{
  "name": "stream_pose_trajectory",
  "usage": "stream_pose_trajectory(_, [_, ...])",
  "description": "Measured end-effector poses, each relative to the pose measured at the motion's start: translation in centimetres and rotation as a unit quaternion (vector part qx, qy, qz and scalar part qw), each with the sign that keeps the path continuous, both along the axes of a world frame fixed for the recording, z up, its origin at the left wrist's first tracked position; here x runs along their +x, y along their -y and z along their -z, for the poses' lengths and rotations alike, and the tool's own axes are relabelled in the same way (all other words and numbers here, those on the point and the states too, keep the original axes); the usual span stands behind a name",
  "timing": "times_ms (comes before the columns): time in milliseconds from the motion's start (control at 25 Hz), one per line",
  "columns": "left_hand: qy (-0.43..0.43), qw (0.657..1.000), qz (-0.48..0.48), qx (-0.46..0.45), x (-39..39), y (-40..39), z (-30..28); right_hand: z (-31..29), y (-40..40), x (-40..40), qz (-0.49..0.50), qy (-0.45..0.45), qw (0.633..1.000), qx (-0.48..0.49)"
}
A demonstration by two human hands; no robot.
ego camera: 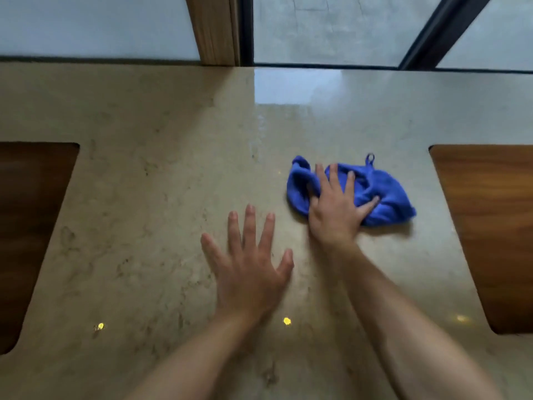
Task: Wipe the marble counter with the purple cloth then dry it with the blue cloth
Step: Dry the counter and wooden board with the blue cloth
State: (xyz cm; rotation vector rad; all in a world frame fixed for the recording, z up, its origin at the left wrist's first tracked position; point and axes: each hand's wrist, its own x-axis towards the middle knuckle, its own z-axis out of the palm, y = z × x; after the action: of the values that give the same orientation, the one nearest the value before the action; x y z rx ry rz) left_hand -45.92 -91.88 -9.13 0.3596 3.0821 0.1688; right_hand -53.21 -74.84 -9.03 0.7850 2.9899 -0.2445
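Observation:
A crumpled blue cloth [383, 194] with a small hanging loop lies on the beige marble counter [150, 197], right of centre. My right hand [334, 206] presses flat on the cloth's left part, fingers straight and spread. My left hand [248, 264] is spread flat over the bare marble just left of the right hand, fingers straight, holding nothing. A glossy streak runs along the marble beyond the cloth. No purple cloth is in view.
Dark wooden surfaces [31, 226] fill rounded cut-outs at the counter's left and right [496, 226] sides. A wooden post [215, 27] and dark-framed window panes [340, 27] stand along the counter's far edge.

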Motion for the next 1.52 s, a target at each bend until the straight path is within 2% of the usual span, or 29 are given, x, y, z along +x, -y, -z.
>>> stream_pose_trajectory(120, [-0.005,1.0,0.006,0.0,-0.3,0.2,-0.2,-0.7,-1.5,-12.3,-0.05,0.004,0.998,-0.022])
stream_pose_trajectory(240, [-0.011,1.0,0.006,-0.008,-0.2,0.3,0.0,-1.2,-1.8,-21.2,-0.081,-0.003,0.995,-0.055])
stream_pose_trajectory(360, [0.003,1.0,0.0,0.005,-0.5,-0.3,-0.7,-1.7,-1.3,-25.2,-0.116,-0.011,0.991,-0.071])
stream_pose_trajectory(440, [0.017,1.0,-0.001,0.005,-0.5,-0.1,-0.7,-1.7,0.0,-24.8,-0.165,-0.039,0.982,-0.084])
stream_pose_trajectory(520, [0.029,1.0,0.0,-0.002,-0.5,0.2,-0.6,-2.1,1.5,-22.2,-0.249,-0.062,0.96,-0.112])
stream_pose_trajectory(640, [0.042,0.999,-0.001,-0.01,-0.2,0.3,-0.8,-2.3,1.3,-15.0,-0.364,-0.048,0.922,-0.121])
stream_pose_trajectory(720, [0.046,0.999,-0.004,-0.009,-0.3,0.2,-0.8,-1.9,-0.6,-11.3,-0.32,-0.029,0.941,-0.103])
stream_pose_trajectory(800, [0.042,0.999,-0.005,-0.005,-0.5,0.2,-0.7,-1.6,-2.3,-8.9,-0.19,0.019,0.979,-0.073])
stream_pose_trajectory(840, [0.037,0.999,-0.007,-0.002,-0.4,0.3,-0.5,-1.7,-2.7,-7.8,-0.149,0.037,0.987,-0.054])
stream_pose_trajectory(960, [0.025,1.0,-0.007,0.006,-0.5,0.2,-0.5,-2.0,-1.7,-2.4,-0.17,0.047,0.984,-0.035])
stream_pose_trajectory(1080, [0.011,1.0,0.014,0.025,-0.1,0.7,-0.4,-1.7,0.6,5.8,-0.167,-0.006,0.985,-0.033])
stream_pose_trajectory(1160, [-0.007,0.997,0.066,0.045,0.6,2.0,0.0,-1.9,1.9,10.0,-0.147,-0.004,0.989,-0.029])
stream_pose_trajectory(1240, [-0.028,0.989,0.133,0.053,1.6,4.7,0.1,-2.3,3.6,14.5,-0.126,0.037,0.99,-0.04])
stream_pose_trajectory(1360, [0.045,0.979,0.196,-0.021,1.8,9.7,-0.6,-2.6,7.9,23.3,-0.118,0.056,0.99,-0.053])
stream_pose_trajectory(1520, [0.088,0.984,0.152,-0.039,-0.2,15.1,-1.6,-2.4,14.7,35.7,-0.144,0.023,0.989,-0.038])
